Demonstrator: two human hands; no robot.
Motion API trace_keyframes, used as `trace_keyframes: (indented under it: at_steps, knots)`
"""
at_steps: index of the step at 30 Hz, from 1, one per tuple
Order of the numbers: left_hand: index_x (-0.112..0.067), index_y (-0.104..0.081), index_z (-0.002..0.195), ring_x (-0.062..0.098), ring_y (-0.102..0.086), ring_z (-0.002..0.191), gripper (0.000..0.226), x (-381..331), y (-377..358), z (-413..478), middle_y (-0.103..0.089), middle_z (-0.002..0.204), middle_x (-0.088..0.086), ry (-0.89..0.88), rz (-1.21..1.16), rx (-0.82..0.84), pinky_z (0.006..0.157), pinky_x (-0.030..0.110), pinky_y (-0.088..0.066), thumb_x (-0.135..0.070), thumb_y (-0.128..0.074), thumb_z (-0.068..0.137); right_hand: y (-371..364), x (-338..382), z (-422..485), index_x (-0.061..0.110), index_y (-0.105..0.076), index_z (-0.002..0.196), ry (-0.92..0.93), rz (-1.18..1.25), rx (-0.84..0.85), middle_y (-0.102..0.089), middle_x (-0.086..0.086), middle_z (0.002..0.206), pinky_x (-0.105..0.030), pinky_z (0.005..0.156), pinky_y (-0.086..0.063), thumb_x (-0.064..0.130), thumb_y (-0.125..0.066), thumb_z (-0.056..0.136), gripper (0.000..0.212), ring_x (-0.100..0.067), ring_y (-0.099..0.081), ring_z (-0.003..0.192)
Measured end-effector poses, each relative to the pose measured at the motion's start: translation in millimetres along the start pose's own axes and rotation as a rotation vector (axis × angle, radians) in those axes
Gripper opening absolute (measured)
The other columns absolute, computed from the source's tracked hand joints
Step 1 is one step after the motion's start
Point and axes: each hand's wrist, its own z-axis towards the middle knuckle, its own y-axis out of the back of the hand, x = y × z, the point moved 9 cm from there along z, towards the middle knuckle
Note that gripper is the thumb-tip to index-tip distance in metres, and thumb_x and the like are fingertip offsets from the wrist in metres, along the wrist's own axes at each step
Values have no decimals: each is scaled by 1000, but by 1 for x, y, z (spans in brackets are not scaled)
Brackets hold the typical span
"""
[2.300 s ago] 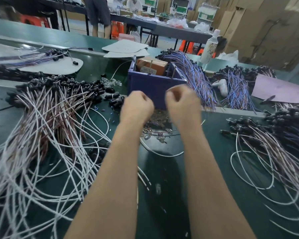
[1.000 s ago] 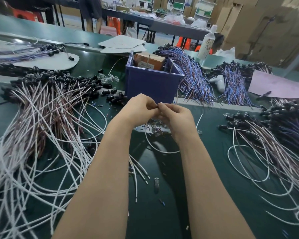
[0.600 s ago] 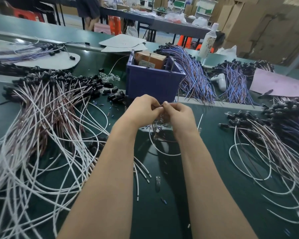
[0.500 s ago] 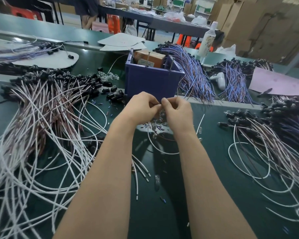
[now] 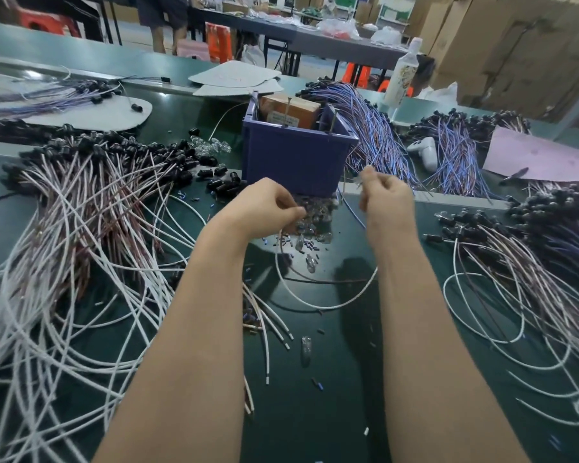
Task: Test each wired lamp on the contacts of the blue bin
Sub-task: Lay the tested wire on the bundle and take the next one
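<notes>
- The left hand [image 5: 268, 208] hangs low in front of the blue bin [image 5: 298, 158]. Its fingers are curled in and pinch one end of a white wire [image 5: 325, 307].
- The right hand [image 5: 386, 198] is held a little higher, just beside the bin's right front corner. Its fingers are curled and the thumb presses on the wire's other end; whatever sits at that tip is too small to make out.
- Between the two hands the wire sags in a loop over the green table [image 5: 331, 396].
- The bin stands upright at mid-table with a brown carton [image 5: 290, 110] inside it and thin metal pins [image 5: 331, 120] sticking up at its rim.
- Loose clear bulbs [image 5: 315, 208] lie heaped against the bin's front.
- A left heap of white-wired lamps [image 5: 81, 202] sprawls beside the left arm, a right heap [image 5: 515, 262] lies opposite, and blue-wired bundles [image 5: 371, 142] lie behind.
</notes>
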Motion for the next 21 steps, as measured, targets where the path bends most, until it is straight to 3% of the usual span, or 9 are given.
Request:
trace_keyframes:
  at_steps: [2, 4, 7, 10, 12, 16, 18, 21]
  knots:
    - [-16, -70, 87, 7, -63, 74, 17, -5, 12, 0, -70, 75, -8, -17, -130, -113, 71, 22, -47, -29, -59, 93, 0, 7, 5, 9, -61, 90, 23, -153, 27, -52, 5, 69, -9, 54, -42, 24, -51, 97, 19, -6, -45, 60]
    - [-17, -68, 87, 6, -62, 72, 17, -13, 18, 1, -69, 72, -10, -27, -181, -163, 69, 20, -45, -28, -58, 94, -23, 3, -1, 14, -61, 78, 32, -372, 160, -60, 2, 72, -17, 65, -48, 21, -54, 95, 19, -9, -53, 65]
    - [-19, -67, 92, 0, -57, 66, 16, -13, 10, 1, -68, 71, -9, 12, -118, -103, 61, 18, -40, -28, -54, 95, -45, -16, -14, 13, -68, 92, -22, -568, 325, -69, -7, 94, -39, 89, -52, 18, -58, 90, 11, -24, -63, 92]
    - [-19, -64, 95, -4, -50, 54, 16, -4, 7, 1, -66, 68, -10, 75, -50, -84, 54, 20, -35, -28, -52, 96, -35, -10, -22, 21, -67, 91, 29, -682, 300, -64, 0, 86, -28, 75, -46, 20, -58, 88, 9, -21, -61, 91]
    - [-18, -63, 99, -3, -48, 58, 16, 2, 9, 2, -64, 66, -10, 117, -38, -93, 54, 20, -34, -28, -51, 97, -25, 2, -35, 20, -61, 82, 72, -745, 290, -62, 2, 79, -24, 68, -41, 26, -59, 88, 9, -17, -61, 83]
    - [-14, -64, 104, 1, -44, 57, 21, 6, 9, 4, -64, 68, -8, 162, -11, -101, 53, 19, -36, -27, -48, 98, -28, -1, -103, 11, -63, 80, -25, -989, 712, -68, 3, 55, -19, 50, -43, 48, -67, 81, 37, -2, -56, 41]
    - [-13, -64, 103, 2, -44, 57, 22, 6, 8, 5, -65, 69, -7, 170, -11, -97, 54, 20, -36, -27, -48, 98, -33, -11, -140, 10, -63, 87, -64, -1117, 898, -67, 3, 52, -17, 45, -41, 49, -69, 79, 41, -4, -56, 40]
    - [-15, -64, 97, 3, -46, 58, 21, 4, 7, 5, -65, 69, -8, 159, -10, -85, 53, 22, -34, -28, -47, 98, -42, -20, -162, 8, -60, 94, -46, -1191, 965, -66, -2, 56, -21, 48, -41, 36, -66, 85, 30, -12, -57, 48]
